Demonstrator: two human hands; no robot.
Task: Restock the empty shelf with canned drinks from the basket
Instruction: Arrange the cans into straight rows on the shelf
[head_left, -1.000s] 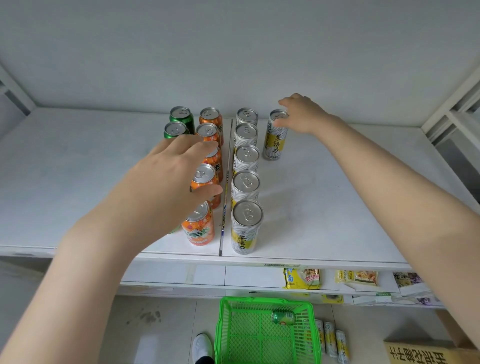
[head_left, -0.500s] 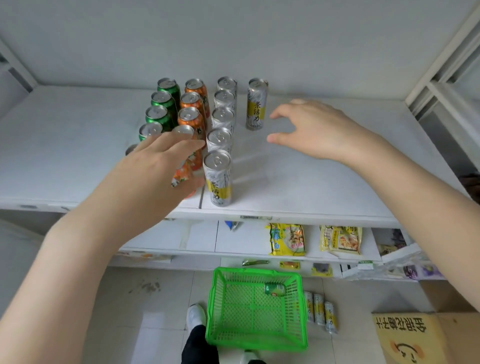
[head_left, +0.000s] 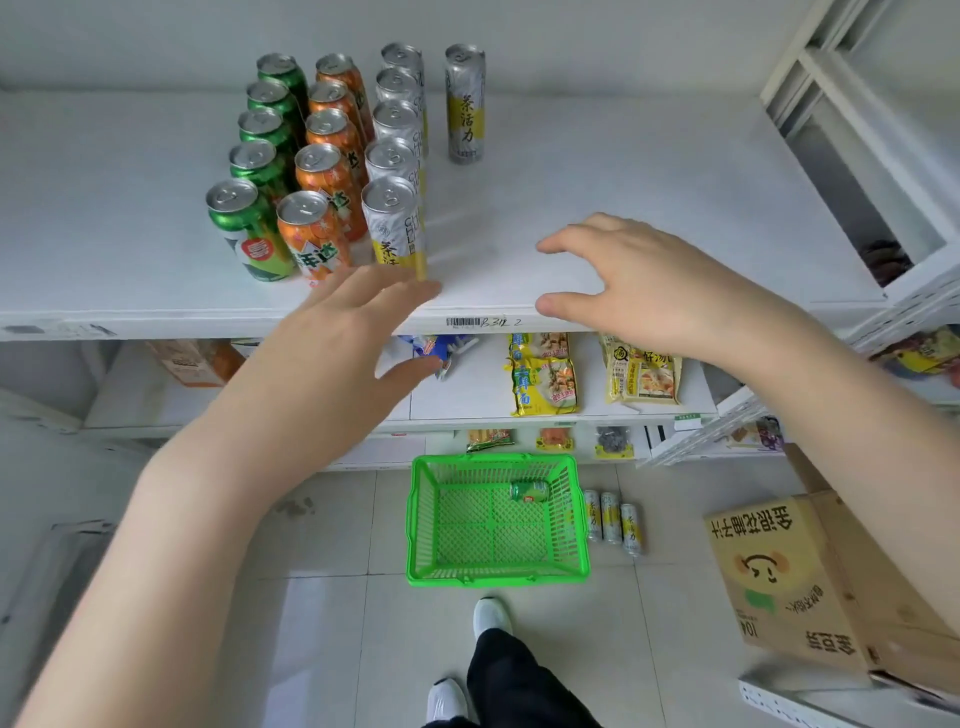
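My left hand (head_left: 332, 358) and right hand (head_left: 639, 291) hover empty, fingers loosely spread, mid-frame before the shelf (head_left: 623, 208) edge, basket (head_left: 496, 569) at lower centre.

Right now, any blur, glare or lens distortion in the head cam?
Head view: wide-angle bowing, the shelf edge curves slightly and the cans fan outward; light is soft and even, mild sheen on can tops; the left hand and right hand look slightly soft; the basket is sharp.
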